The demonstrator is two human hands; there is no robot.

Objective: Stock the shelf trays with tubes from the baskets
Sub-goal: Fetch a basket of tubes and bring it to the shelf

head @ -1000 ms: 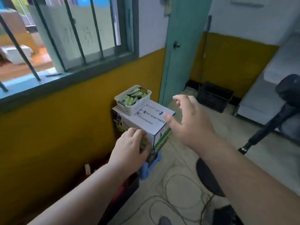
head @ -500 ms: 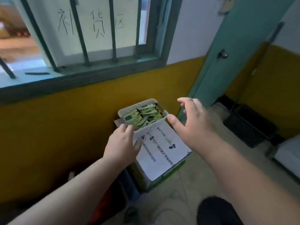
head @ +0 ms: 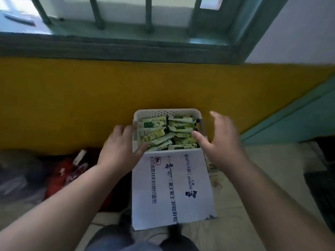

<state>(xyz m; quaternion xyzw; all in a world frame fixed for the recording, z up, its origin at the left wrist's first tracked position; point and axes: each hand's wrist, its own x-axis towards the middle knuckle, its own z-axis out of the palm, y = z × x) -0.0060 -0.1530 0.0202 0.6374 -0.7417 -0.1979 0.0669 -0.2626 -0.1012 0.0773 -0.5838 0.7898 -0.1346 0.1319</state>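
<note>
A white perforated basket [head: 167,113] holds green-and-white printed tubes [head: 159,134] and sits on a white box [head: 172,189] with dark blue lettering, against a mustard-yellow wall [head: 90,98] under a grey-green window frame [head: 116,49], beside a teal door [head: 299,120] and a red bag [head: 61,176].

- The basket [head: 167,112] is showing as white perforated plastic with a matt finish.
- The tubes [head: 159,136] inside it are presenting green-and-white printed wrapping with a slight sheen.
- The box [head: 172,189] beneath is appearing as smooth white printed cardboard.
- The wall [head: 90,98] is displaying matt yellow paint.
- The window frame [head: 116,49] and bars [head: 97,13] are showing dull green paint.
- The floor [head: 262,178] is appearing pale and smooth.
</note>
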